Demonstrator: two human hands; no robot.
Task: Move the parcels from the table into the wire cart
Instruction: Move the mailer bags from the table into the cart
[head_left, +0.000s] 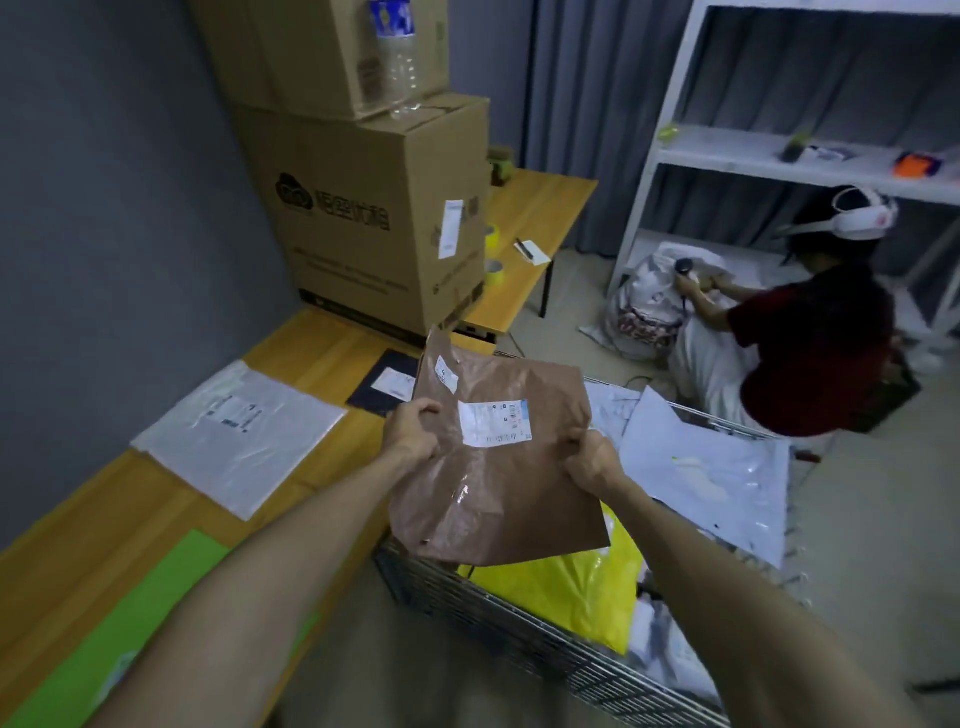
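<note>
I hold a brown parcel bag (498, 499) with white labels in the air, over the near left corner of the wire cart (524, 636). My left hand (413, 434) grips its left edge and my right hand (592, 462) grips its right edge. Inside the cart lie a yellow parcel (576, 592) and white parcels (711, 467). On the wooden table (83, 525) to the left remain a white parcel (239, 439), a dark blue parcel (384, 387) and a green parcel (124, 623).
Two stacked cardboard boxes (374, 218) stand at the table's far end, with a plastic bottle (397, 57) on top. Tape rolls (492, 273) lie beside them. A person (810, 348) crouches by white shelving (670, 150) at the right, handling sacks on the floor.
</note>
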